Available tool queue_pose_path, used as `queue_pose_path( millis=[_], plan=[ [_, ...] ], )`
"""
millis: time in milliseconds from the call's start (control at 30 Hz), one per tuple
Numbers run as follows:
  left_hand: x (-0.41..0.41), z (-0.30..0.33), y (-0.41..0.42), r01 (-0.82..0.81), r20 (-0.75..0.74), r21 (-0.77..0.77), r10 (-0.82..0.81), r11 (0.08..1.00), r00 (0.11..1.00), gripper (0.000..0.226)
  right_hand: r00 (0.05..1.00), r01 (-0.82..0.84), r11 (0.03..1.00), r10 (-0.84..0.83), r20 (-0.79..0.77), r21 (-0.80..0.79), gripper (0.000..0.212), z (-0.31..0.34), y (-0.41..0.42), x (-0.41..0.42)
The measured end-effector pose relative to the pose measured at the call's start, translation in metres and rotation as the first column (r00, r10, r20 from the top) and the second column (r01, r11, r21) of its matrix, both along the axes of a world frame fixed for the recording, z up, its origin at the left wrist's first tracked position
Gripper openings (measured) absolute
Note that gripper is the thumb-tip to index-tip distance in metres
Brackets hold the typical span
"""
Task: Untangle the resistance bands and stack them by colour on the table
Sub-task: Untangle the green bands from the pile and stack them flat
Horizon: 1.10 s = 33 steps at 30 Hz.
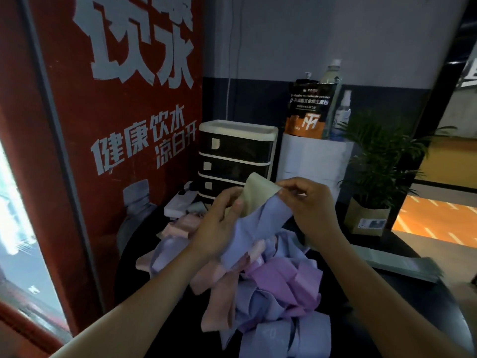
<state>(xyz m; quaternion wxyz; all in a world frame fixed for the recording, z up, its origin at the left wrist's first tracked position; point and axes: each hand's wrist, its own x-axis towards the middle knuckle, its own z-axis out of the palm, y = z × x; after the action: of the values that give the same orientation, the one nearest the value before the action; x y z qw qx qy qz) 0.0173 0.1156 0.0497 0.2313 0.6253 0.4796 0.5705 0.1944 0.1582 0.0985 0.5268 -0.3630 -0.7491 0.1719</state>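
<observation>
Two hands up over the tangled pile (271, 293) on the dark table (413, 301): left hand (219, 223) grips a blue band (255, 228), right hand (307, 202) pinches the pale yellow band (258, 195) at its top edge, both bands lifted above the heap.

Band heap (271, 288) on table (413, 306), front centre. Both hands above heap: left hand (219, 223) left of right hand (307, 205). Drawer unit (236, 156) behind heap; pedestal (315, 158) right of it, pouch (308, 109) on top. Potted plant (374, 171) far right.
</observation>
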Motion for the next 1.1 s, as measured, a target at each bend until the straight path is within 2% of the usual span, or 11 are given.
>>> queue_pose_path(
  millis=[133, 200, 300, 400, 467, 633, 700, 767, 833, 967, 1100],
  plan=[
    [0.009, -0.018, 0.000, 0.003, -0.262, -0.086, -0.026, 0.996, 0.965, 0.058, 0.998, -0.053, 0.993, 0.056, 0.023, -0.105, 0.026, -0.024, -0.008, 0.015],
    [0.009, -0.030, 0.003, -0.050, -0.353, -0.111, 0.007, 0.993, 0.936, 0.055, 0.997, -0.062, 0.984, 0.068, 0.030, -0.165, 0.032, -0.039, -0.010, 0.021],
    [0.007, -0.026, 0.001, -0.084, -0.231, -0.112, 0.056, 0.990, 0.971, 0.013, 0.996, 0.000, 0.971, 0.020, 0.084, -0.237, 0.023, -0.053, -0.008, 0.031],
    [0.001, -0.004, -0.006, 0.006, -0.112, -0.145, -0.023, 0.989, 0.993, 0.018, 0.990, 0.054, 0.973, -0.022, 0.140, -0.223, 0.013, -0.056, -0.005, 0.037],
    [-0.002, 0.012, -0.010, 0.071, -0.116, -0.162, -0.091, 0.984, 0.989, 0.017, 0.989, 0.058, 0.973, -0.026, 0.142, -0.221, 0.014, -0.051, -0.003, 0.037],
    [-0.009, 0.043, -0.011, 0.113, -0.091, -0.123, -0.125, 0.986, 0.988, 0.019, 1.000, -0.009, 0.979, 0.008, -0.010, -0.203, 0.014, -0.019, -0.001, 0.031],
    [-0.015, 0.050, -0.011, 0.166, -0.126, -0.181, -0.190, 0.969, 0.974, 0.044, 0.998, -0.029, 0.979, 0.016, -0.064, -0.203, 0.012, -0.006, 0.000, 0.029],
    [-0.018, 0.055, -0.012, 0.125, -0.259, -0.234, -0.186, 0.964, 0.948, 0.070, 0.992, -0.067, 0.976, 0.041, -0.123, -0.209, 0.010, 0.003, 0.000, 0.027],
    [-0.015, 0.058, -0.012, 0.065, -0.302, -0.174, -0.116, 0.983, 0.946, 0.066, 0.980, -0.128, 0.971, 0.093, -0.176, -0.203, 0.011, 0.009, 0.000, 0.025],
    [-0.015, 0.063, -0.009, -0.004, -0.140, -0.018, 0.002, 1.000, 0.990, 0.040, 0.977, -0.163, 0.966, 0.131, -0.166, -0.201, 0.019, 0.014, 0.002, 0.029],
    [-0.015, 0.069, -0.007, 0.013, -0.033, 0.012, -0.012, 1.000, 0.999, 0.039, 0.963, -0.267, 0.921, 0.244, -0.112, -0.283, 0.019, 0.013, 0.000, 0.037]
  ],
)
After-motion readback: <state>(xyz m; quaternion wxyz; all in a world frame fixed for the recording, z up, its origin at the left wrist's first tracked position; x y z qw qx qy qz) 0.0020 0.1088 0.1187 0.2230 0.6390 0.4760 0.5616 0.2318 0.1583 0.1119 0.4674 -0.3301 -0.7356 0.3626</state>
